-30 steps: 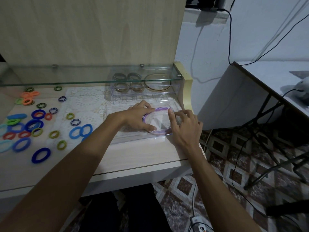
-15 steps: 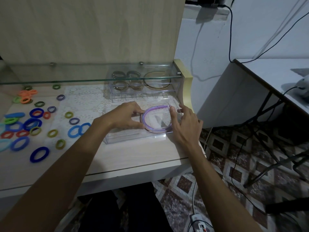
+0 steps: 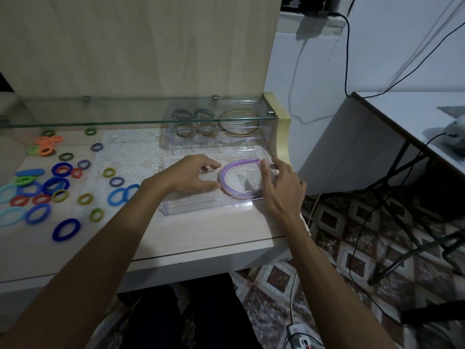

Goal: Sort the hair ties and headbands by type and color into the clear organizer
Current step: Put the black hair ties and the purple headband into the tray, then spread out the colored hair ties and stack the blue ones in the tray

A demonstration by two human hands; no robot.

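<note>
The purple headband (image 3: pixel 227 178) lies curved inside the near clear organizer (image 3: pixel 201 207), with the left hand (image 3: pixel 187 178) loose-fingered at its nine o'clock, thumb just touching the band, and the right hand (image 3: pixel 281 190) resting straight fingers on its three o'clock side

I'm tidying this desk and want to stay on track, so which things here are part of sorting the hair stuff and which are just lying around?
Part of the job:
- purple headbands in the near clear organizer
- loose hair ties on the desk
- far organizer tray with sorted brown ties and headband
- left hand, right hand

Just lying about:
- glass shelf
- lace mat
- cables
- grey plush on the side table
</note>
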